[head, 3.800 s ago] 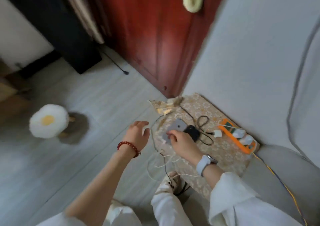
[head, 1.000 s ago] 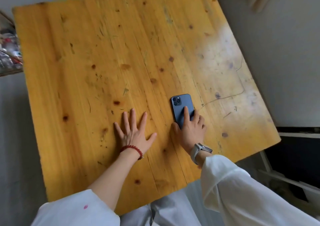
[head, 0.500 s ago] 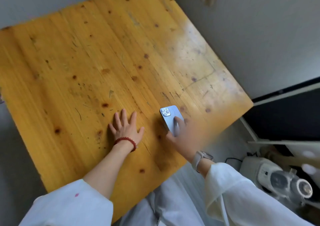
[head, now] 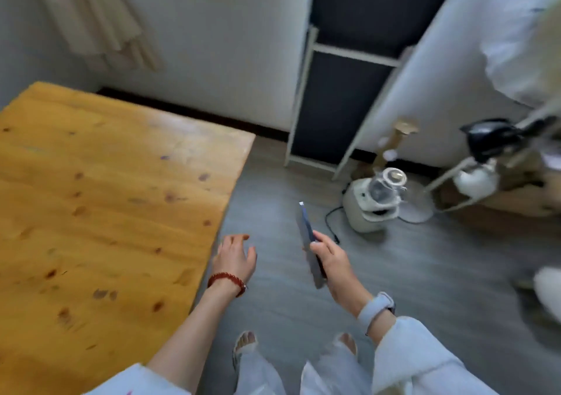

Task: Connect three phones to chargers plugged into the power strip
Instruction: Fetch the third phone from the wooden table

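Phone (head: 307, 234) edge-on in right hand (head: 331, 258), pinched at lower half, above grey floor beside wooden table (head: 106, 212). Left hand (head: 233, 258) empty, fingers relaxed. Power strip, chargers not visible. Advice: firmer wrap before carrying; orient port toward cable.

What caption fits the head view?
Right hand holds a phone edge-on beside the wooden table.

right hand (head: 332, 261) grips phone (head: 309, 243) edge-on above floor (head: 425, 273), beside table (head: 106, 212).
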Tool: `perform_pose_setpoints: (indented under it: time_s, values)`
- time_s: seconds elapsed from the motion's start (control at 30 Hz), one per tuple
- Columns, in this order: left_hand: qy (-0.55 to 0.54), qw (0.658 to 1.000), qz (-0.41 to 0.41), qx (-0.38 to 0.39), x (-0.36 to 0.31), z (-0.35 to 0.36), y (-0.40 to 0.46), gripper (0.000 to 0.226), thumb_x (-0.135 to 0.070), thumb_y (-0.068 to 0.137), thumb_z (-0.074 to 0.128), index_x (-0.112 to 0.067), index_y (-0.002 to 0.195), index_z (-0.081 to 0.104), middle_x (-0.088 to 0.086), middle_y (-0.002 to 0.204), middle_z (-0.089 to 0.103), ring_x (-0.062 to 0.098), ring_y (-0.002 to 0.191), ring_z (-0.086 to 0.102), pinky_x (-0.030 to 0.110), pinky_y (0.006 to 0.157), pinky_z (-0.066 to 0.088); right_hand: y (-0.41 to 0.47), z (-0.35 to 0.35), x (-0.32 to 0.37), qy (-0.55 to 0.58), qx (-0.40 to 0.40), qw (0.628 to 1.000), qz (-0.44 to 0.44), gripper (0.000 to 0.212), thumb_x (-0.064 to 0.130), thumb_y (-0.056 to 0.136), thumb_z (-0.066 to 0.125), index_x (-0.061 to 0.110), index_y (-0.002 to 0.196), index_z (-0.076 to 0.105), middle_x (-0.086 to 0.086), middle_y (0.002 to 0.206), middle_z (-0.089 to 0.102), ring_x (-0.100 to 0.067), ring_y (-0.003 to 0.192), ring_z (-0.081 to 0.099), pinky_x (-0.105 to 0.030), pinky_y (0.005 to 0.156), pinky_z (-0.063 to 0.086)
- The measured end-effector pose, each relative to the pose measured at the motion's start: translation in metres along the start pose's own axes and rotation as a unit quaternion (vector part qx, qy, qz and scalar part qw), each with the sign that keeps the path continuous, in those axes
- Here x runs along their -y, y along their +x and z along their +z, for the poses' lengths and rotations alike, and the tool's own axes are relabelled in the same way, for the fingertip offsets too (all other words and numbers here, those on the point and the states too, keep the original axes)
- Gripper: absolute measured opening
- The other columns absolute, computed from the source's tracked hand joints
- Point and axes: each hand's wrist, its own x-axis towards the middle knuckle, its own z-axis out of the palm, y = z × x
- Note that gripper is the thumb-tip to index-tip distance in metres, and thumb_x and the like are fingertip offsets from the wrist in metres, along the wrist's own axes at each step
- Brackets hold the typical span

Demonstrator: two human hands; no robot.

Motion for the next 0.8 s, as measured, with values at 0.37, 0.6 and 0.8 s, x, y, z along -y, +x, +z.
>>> perform_pose_setpoints:
  time_s: [0.37,0.6,0.8]
  values:
    - [0.082,0.942,0.289,0.147,-0.350,0.235,-0.078,0.036,-0.019,0.089,0.048,-0.008,0.123,0.049,0.014,0.130,0.047,0.028,0.118,0.048,0.034,0.099,0.039,-0.085,-0.372,-0.029,0.203,-0.165,0.963,-0.060,0.027,0.002,0.089,0.049,0.013,0.114,0.049,-0.013,0.091,0.059,-0.025,0.076,0.060,-0.038,0.067,0.053]
    - [0.173,0.833,0.457,0.260,-0.500,0.387,-0.184,0.034,-0.023,0.091,0.045,-0.013,0.123,0.049,0.010,0.130,0.047,0.025,0.113,0.051,0.032,0.092,0.042,-0.163,-0.556,-0.115,-0.012,-0.415,0.908,0.051,0.049,0.006,0.091,0.040,0.018,0.137,0.030,-0.013,0.116,0.058,-0.028,0.097,0.058,-0.023,0.076,0.039]
    - [0.244,0.718,0.547,0.355,-0.597,0.522,-0.265,0.033,-0.023,0.091,0.044,-0.013,0.122,0.051,0.011,0.129,0.051,0.028,0.116,0.049,0.036,0.094,0.044,-0.230,-0.670,-0.161,-0.036,-0.581,0.807,0.099,0.054,-0.005,0.075,0.045,0.015,0.124,0.051,-0.013,0.112,0.064,-0.035,0.098,0.059,-0.030,0.077,0.047]
